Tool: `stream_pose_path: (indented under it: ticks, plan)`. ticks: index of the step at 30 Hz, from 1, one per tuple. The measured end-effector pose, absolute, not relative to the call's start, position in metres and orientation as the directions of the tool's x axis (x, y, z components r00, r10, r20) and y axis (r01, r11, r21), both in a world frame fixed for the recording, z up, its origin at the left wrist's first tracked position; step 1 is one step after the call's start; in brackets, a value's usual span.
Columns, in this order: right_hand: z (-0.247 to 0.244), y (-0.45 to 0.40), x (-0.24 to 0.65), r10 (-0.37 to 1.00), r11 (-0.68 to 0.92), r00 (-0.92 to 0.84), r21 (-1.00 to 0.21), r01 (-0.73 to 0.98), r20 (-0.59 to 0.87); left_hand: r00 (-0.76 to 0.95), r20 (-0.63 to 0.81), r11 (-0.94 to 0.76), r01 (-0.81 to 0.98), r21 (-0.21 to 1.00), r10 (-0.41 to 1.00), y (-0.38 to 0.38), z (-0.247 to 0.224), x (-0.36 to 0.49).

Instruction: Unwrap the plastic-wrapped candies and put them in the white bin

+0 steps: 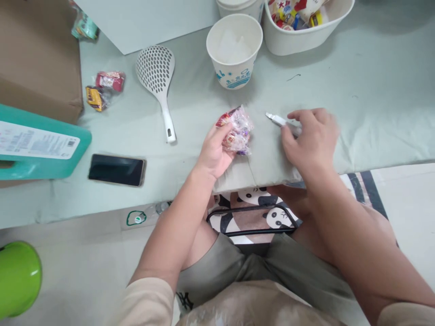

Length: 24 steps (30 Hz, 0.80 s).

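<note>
My left hand (pixel 217 151) is closed around a few small wrapped snack packets (pixel 238 131) in clear film with red and purple print. It holds them just above the table's near edge. To the right, my right hand (pixel 312 136) has its thumb and fingers around the handle of a slim white utility knife (pixel 277 120), whose tip points left toward the packets. The knife lies low, at the tabletop, and part of its handle is hidden by the hand. The far fingers are slightly blurred.
A paper cup (pixel 236 54) and a white tub of wrapped snacks (pixel 302 40) stand at the back. Left are a slotted skimmer (pixel 158 77), loose snack packets (pixel 110 81), a phone (pixel 117 170), a teal jug (pixel 41 142) and a cardboard box (pixel 37 59).
</note>
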State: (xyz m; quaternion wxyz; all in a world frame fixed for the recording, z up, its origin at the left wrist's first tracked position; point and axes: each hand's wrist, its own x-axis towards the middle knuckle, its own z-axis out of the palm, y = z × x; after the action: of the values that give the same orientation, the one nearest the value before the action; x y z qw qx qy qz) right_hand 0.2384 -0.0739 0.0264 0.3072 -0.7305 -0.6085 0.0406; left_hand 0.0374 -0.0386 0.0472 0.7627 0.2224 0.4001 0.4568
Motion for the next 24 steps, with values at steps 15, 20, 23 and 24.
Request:
stream_pose_path:
  ticks: [15, 20, 23, 24]
  plan:
    - [0.032, -0.100, 0.184, 0.908, 0.403, -0.179, -0.679, 0.614, 0.378, 0.245, -0.407, 0.473, -0.520, 0.711, 0.880, -0.034, 0.045, 0.039]
    - [0.036, -0.104, 0.183, 0.885, 0.463, -0.358, -0.654, 0.599, 0.299, 0.131, -0.393, 0.402, -0.511, 0.760, 0.910, -0.023, 0.044, 0.027]
    - [0.041, -0.104, 0.186, 0.885, 0.459, -0.337, -0.718, 0.524, 0.320, 0.173, -0.401, 0.432, -0.479, 0.764, 0.900, -0.026, 0.046, 0.024]
    - [0.043, -0.103, 0.188, 0.904, 0.427, -0.273, -0.735, 0.527, 0.330, 0.215, -0.404, 0.457, -0.461, 0.761, 0.889, -0.028, 0.047, 0.024]
